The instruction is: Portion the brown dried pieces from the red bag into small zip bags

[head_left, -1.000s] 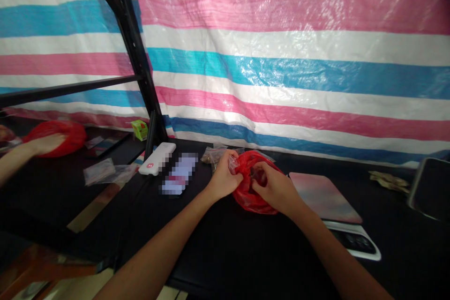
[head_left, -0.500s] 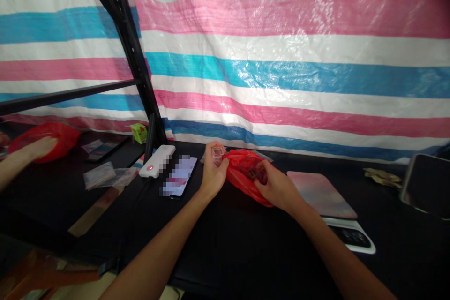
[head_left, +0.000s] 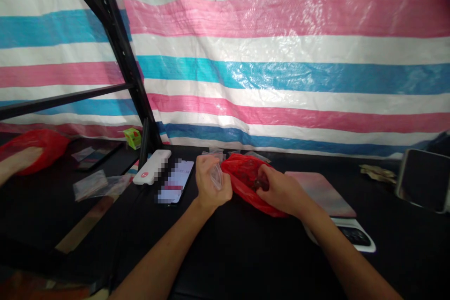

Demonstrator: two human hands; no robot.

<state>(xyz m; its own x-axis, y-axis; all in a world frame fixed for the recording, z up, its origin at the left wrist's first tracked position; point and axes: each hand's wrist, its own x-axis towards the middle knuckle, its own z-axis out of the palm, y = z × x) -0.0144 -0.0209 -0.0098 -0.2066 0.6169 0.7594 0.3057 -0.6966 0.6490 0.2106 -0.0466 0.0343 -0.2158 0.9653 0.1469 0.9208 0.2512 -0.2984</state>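
A small clear plastic bag (head_left: 216,177) is gripped in my left hand (head_left: 213,187), its mouth facing up between curled fingers. Just to the right lies a red plastic bag (head_left: 242,171), open at the top, with small dark brownish things inside. My right hand (head_left: 279,187) reaches into it, fingertips pinched around some of those dark pieces, too small to name. Behind the red bag lie more clear plastic bags (head_left: 258,156). Right of my right hand is a scale (head_left: 356,234) with a pinkish flat plate (head_left: 321,192) over it.
Left of my hands lie a phone (head_left: 177,180) and a white power bank (head_left: 153,167). A black metal post (head_left: 128,63) rises behind them. Another person's hand (head_left: 24,159) is in a second red bag (head_left: 52,147) at far left. A dark-screened device (head_left: 423,180) stands at right.
My left hand has turned, holding the clear bag nearer me and apart from the red bag's rim. My right hand stays in the red bag, slightly lower and to the right. The view shifted slightly.
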